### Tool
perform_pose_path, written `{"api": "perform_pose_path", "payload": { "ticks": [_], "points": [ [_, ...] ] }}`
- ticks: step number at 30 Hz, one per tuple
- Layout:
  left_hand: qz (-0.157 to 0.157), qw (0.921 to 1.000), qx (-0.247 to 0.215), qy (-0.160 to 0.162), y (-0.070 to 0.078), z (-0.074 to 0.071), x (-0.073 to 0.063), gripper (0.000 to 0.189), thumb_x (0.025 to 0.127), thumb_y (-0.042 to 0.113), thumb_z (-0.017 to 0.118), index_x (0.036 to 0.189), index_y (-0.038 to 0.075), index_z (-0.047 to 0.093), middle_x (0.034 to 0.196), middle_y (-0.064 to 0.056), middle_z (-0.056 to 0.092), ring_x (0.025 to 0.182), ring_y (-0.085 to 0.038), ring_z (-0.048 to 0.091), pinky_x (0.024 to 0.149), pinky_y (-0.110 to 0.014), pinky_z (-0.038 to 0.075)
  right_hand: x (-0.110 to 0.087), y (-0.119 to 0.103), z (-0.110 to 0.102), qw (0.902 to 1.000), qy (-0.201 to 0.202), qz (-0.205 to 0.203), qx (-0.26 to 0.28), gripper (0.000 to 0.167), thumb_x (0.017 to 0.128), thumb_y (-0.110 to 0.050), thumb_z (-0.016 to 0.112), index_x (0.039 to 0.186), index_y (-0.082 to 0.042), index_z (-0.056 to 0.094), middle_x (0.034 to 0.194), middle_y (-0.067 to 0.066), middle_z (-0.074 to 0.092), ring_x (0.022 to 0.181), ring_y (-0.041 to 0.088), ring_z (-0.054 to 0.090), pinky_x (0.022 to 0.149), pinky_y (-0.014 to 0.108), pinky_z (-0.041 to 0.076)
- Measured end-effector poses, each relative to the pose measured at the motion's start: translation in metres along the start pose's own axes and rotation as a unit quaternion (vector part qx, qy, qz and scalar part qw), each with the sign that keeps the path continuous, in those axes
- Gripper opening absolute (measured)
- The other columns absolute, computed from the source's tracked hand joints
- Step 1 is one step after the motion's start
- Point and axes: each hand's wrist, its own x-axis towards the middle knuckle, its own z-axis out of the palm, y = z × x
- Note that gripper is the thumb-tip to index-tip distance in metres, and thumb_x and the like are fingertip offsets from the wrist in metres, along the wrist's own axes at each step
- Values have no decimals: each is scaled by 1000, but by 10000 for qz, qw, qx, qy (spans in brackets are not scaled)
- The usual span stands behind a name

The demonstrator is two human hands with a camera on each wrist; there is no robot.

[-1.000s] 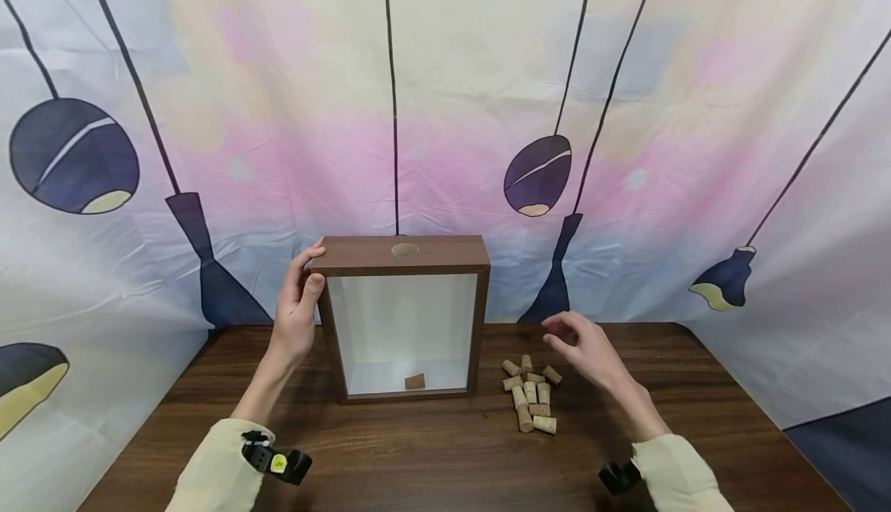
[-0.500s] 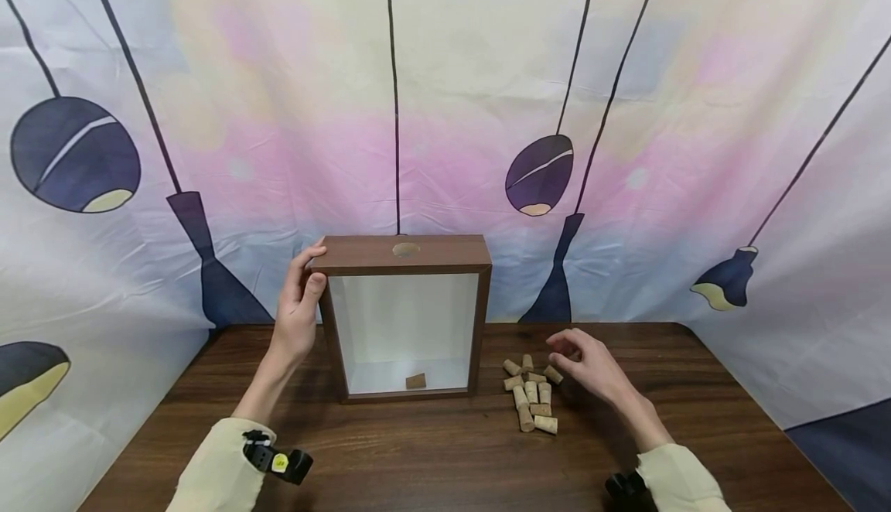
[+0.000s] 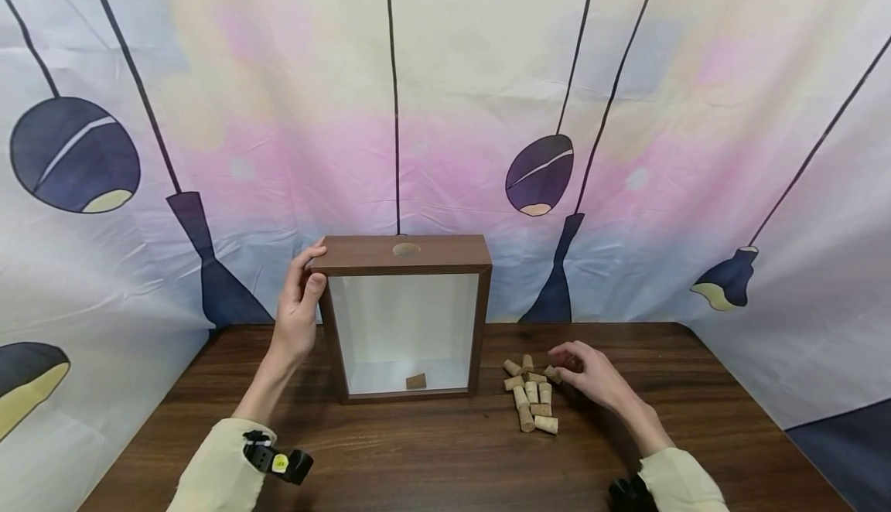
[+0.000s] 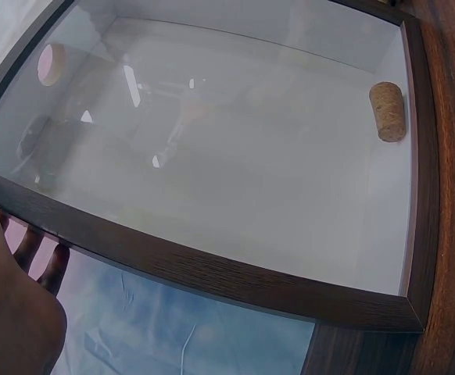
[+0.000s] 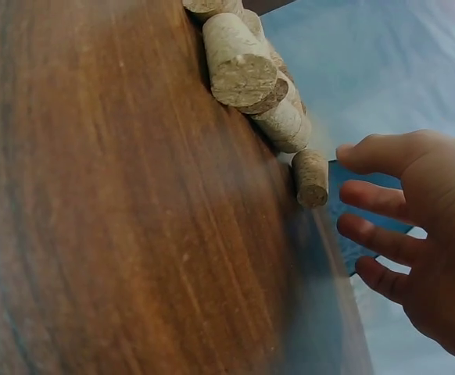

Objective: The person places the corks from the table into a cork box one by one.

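A shadow box (image 3: 405, 257) with a brown wooden frame, clear front and white inside stands upright on the table. Its top has a round hole, and a single cork (image 3: 415, 381) lies on its floor, seen also as a cork (image 4: 388, 112) in the left wrist view. My left hand (image 3: 298, 315) grips the box's upper left side, thumb at the front edge. Right of the box lies a pile of wine corks (image 3: 531, 393). My right hand (image 3: 592, 373) hovers over the pile's right side, fingers loosely bent around the outermost cork (image 5: 311, 178), apparently without gripping it.
The dark wooden table (image 3: 418, 458) runs back to a patterned cloth (image 3: 445, 110) hanging behind it. Cloth also hangs along both sides. Dark wrist cameras (image 3: 278, 459) sit at the sleeves.
My right hand has come down and slightly rightward to the cork at the pile's right edge. The left hand, the box and the corks have stayed in place.
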Motion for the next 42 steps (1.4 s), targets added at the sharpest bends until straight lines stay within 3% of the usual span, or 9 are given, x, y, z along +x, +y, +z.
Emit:
{"api": "perform_pose_path", "payload": {
  "ticks": [15,27,36,42],
  "points": [
    [13,10000,42,-22,-1,-1,0,40,107,10,39,145,-1,39,159,-23,27,146,-11,29,105,-16,30,1,6,5,9993,-332,-144,-29,28,94,-19,69,120,-11,67,107,3,64,91,17,60,77,34,51],
    [-11,10000,53,-36,1,-1,-1,40,107,9,38,145,-2,38,159,-19,29,144,-10,31,100,-19,32,1,2,6,9988,-478,108,-13,23,95,-20,67,117,-14,70,101,-2,65,85,9,58,72,29,48],
    [-6,10000,81,-4,-1,-1,-1,40,107,10,39,146,-1,38,160,-18,29,143,-9,32,101,-17,31,3,-2,2,9995,-252,181,54,21,93,-14,68,114,-12,70,100,0,65,83,10,58,72,29,49],
    [-34,10000,81,5,1,0,-1,40,107,9,39,145,-1,39,160,-17,30,143,-8,32,104,-17,31,6,-7,-5,9998,-77,-43,166,22,92,-11,70,113,-7,69,101,3,65,85,12,61,72,28,51]
  ]
}}
